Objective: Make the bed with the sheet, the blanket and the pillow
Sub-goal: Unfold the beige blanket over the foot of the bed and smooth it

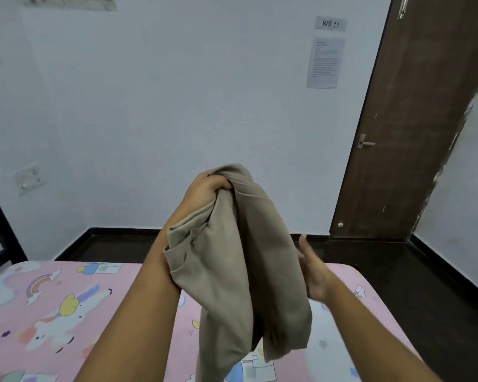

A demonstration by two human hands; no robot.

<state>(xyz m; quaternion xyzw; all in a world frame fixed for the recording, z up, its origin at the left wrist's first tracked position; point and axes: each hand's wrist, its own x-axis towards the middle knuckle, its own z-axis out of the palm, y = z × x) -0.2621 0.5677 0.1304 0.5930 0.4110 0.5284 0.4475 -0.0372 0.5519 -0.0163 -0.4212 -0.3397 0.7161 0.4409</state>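
Gripping a bunched beige cloth [240, 257] near its top, the left hand [204, 194] holds it raised above the bed, fingers curled tight into the folds, so the fabric hangs down between the forearms. The right hand [313, 274] is lower, just beside the cloth's right edge, with its fingers straight and blurred. I cannot tell whether it touches the fabric. Below, a pink unicorn-print sheet [53, 312] covers the mattress. A brown door [414, 133] stands at the right, near a "WS 11" sign [330, 24] on the wall.
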